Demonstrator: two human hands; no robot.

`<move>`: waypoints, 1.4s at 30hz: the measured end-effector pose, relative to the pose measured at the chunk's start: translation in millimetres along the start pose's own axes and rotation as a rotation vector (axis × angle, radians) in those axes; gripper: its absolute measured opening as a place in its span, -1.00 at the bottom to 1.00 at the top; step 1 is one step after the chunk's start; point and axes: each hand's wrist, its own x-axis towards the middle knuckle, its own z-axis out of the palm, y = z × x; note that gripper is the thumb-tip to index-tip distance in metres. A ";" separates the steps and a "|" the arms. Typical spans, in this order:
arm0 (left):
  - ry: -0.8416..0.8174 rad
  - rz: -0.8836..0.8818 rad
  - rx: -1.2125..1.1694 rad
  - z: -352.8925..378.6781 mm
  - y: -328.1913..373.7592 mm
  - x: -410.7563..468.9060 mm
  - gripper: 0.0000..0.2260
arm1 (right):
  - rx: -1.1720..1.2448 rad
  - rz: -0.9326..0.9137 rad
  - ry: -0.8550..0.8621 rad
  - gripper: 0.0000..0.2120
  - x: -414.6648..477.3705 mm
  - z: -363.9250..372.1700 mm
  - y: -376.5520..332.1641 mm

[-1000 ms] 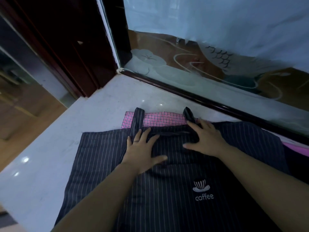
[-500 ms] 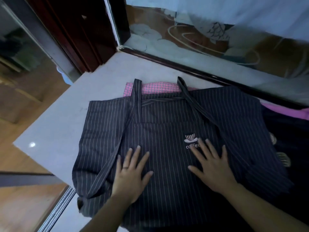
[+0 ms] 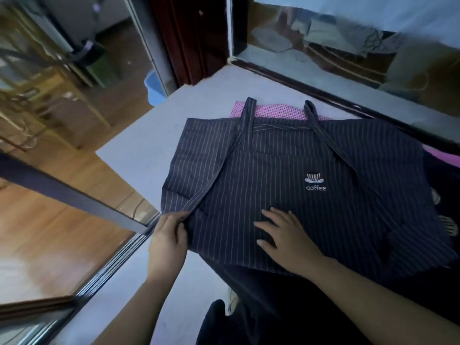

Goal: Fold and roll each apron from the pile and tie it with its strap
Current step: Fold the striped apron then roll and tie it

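The dark navy cotton apron with thin white stripes and a small "coffee" cup logo (image 3: 286, 170) lies spread flat on the pale grey stone table (image 3: 139, 155), and its near hem hangs over the table edge. One long striped strap (image 3: 219, 168) runs diagonally over the apron down to its near left corner. The left hand (image 3: 169, 240) pinches this corner, with the thumb on top of the cloth. The right hand (image 3: 286, 235) rests flat in the middle, with the fingers spread and pressing down.

I think the risk is in the fold. If the left hand pulls before the right hand presses enough, the whole apron can slide toward the edge. The strap can also get trapped inside the fold, and then nothing is left for tying.

Under the far edge lies a pink checked cloth (image 3: 273, 112). On the floor behind stands a light blue plastic tub (image 3: 154, 90); what is in it, I cannot tell.
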 end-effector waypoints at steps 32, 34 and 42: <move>-0.111 -0.531 -0.857 -48.7 -43.5 4.3 -0.89 | 0.257 0.068 -0.028 -0.57 11.0 38.5 -81.9; -0.058 -0.383 -0.580 -55.5 -38.1 4.3 -0.86 | 0.274 0.070 -0.049 -0.57 9.7 36.9 -80.0; 0.034 -0.057 -0.269 -75.2 -4.2 18.9 -0.84 | 0.294 0.022 -0.032 -0.57 11.0 33.6 -82.1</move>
